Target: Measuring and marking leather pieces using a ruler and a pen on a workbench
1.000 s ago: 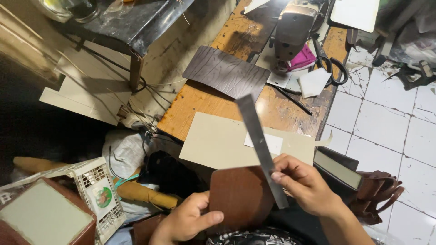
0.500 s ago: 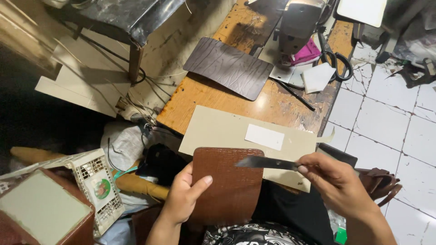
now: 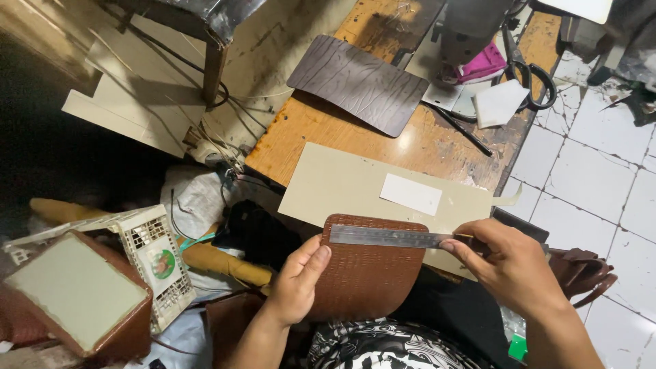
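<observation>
Your fingers (image 3: 311, 263) on the left hand (image 3: 298, 283) curl around the left edge of the brown textured leather piece (image 3: 369, 277), thumb on its face, and grip it firmly. Your right hand (image 3: 509, 263) pinches the right end of the steel ruler (image 3: 389, 237) between thumb and forefingers, holding it shut on the metal.

That ruler lies nearly level across the top of the leather piece, just under its upper rounded edge, with its left end touching your left thumb. You hold the leather piece upright-tilted over your lap, in front of the near edge of the wooden tabletop (image 3: 328, 130).

Behind the leather piece, a beige cardboard sheet (image 3: 342, 188) lies on the tabletop and overhangs its near edge; a small white card (image 3: 411, 194) rests on it. Farther back sits a dark wrinkled leather panel (image 3: 359, 83), and to its right black-handled scissors (image 3: 529, 75), a thin dark pen-like rod (image 3: 465, 132), a white square scrap (image 3: 499, 104) and a pink item (image 3: 486, 63) beside the base of a sewing machine (image 3: 471, 27).

To your left, a white plastic basket (image 3: 154, 263) leans against a brown box with a pale lid (image 3: 75, 294). White floor tiles (image 3: 601, 178) show on the right.
</observation>
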